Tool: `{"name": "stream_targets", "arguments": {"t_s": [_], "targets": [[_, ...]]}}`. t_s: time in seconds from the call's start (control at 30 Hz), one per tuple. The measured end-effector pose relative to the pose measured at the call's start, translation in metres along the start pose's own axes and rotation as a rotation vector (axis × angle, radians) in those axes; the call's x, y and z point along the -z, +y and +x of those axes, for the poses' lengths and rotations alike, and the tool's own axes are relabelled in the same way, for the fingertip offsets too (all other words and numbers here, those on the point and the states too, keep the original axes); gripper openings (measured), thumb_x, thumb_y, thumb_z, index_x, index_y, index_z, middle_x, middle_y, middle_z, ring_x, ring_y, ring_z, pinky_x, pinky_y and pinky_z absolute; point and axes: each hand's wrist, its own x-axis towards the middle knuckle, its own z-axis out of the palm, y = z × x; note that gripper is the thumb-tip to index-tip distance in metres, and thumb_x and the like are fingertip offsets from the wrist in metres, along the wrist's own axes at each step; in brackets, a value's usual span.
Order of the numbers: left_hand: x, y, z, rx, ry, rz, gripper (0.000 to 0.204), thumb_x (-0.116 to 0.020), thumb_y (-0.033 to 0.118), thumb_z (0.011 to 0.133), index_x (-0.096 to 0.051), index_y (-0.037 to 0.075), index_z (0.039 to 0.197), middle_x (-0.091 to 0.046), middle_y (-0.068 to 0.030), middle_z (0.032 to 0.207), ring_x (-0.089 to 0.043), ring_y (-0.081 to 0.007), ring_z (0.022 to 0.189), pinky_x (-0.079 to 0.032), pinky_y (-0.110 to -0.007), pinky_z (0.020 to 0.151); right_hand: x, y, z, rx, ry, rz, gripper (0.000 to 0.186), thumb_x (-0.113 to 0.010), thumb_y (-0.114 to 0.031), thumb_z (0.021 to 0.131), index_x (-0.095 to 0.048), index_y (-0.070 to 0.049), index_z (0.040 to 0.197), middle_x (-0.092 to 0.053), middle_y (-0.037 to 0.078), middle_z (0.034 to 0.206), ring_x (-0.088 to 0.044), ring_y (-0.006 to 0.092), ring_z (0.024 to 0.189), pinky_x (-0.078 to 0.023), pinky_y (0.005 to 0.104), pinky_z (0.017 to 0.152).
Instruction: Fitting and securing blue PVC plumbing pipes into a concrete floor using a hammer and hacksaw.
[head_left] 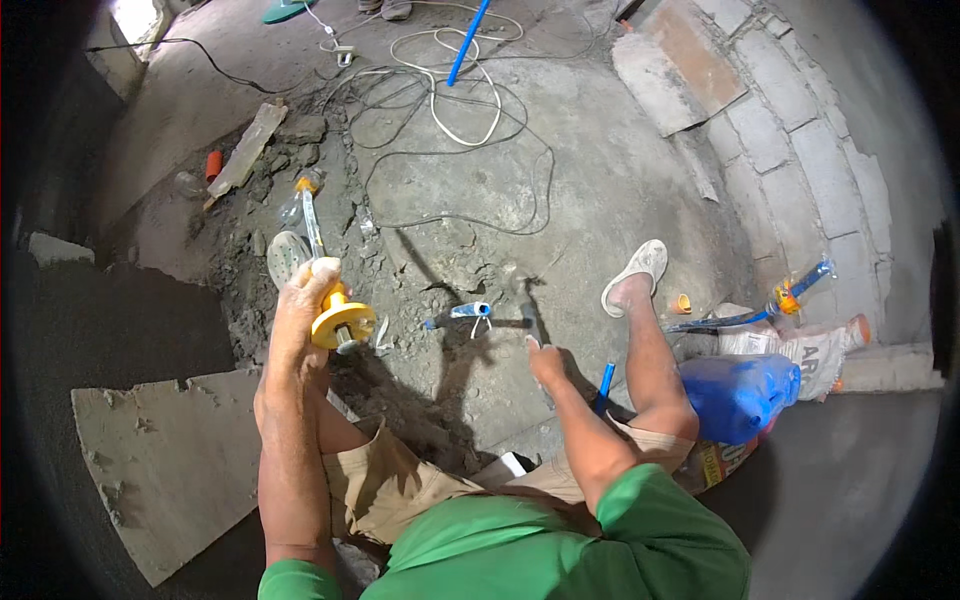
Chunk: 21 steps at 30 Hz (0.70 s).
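My left hand (313, 287) is closed around a chisel (345, 336) with a round yellow hand guard, held raised over the broken ground. The chisel's metal butt end sticks out below the guard, toward me. A pale narrow shaft runs on beyond my fist toward a yellow-orange fitting (308, 184) in clear plastic; I cannot tell whether it is the chisel's own. Low between my legs, my right hand (546, 362) grips the handle of a hammer (531, 312), its head end pointing away from me. A blue pipe stub (470, 311) stands between both hands.
Rubble (265, 215) lines a trench at the left, beside a loose board (170, 460). Cables (455, 130) coil across the concrete floor ahead. At the right are a blue plastic jug (738, 397), a blue pipe with an orange fitting (785, 297), and a block wall (800, 150).
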Motion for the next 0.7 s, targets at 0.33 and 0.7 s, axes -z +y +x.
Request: {"name": "stream_targets", "arguments": {"t_s": [0.33, 0.7], "targets": [[0.006, 0.012, -0.021, -0.119, -0.173, 0.109, 0.023, -0.061, 0.028, 0.089, -0.056, 0.006, 0.096, -0.055, -0.0023, 0.075, -0.053, -0.0097, 0.064, -0.044, -0.024, 0.057, 0.151, -0.053, -0.076, 0.098, -0.073, 0.563, 0.048, -0.056, -0.053, 0.088, -0.051, -0.01, 0.069, -0.047, -0.001, 0.052, -0.042, 0.011, 0.037, -0.035, 0.0287, 0.034], [-0.032, -0.024, -0.091, 0.39, -1.052, 0.535, 0.038, -0.069, 0.023, 0.086, -0.057, 0.003, 0.116, -0.059, 0.0008, 0.086, -0.056, -0.0093, 0.078, -0.046, -0.025, 0.071, 0.105, 0.013, -0.082, -0.322, -0.637, 1.25, 0.042, -0.061, -0.056, 0.085, -0.045, -0.017, 0.079, -0.041, -0.006, 0.053, -0.04, 0.0111, 0.043, -0.037, 0.0323, 0.045]]}}
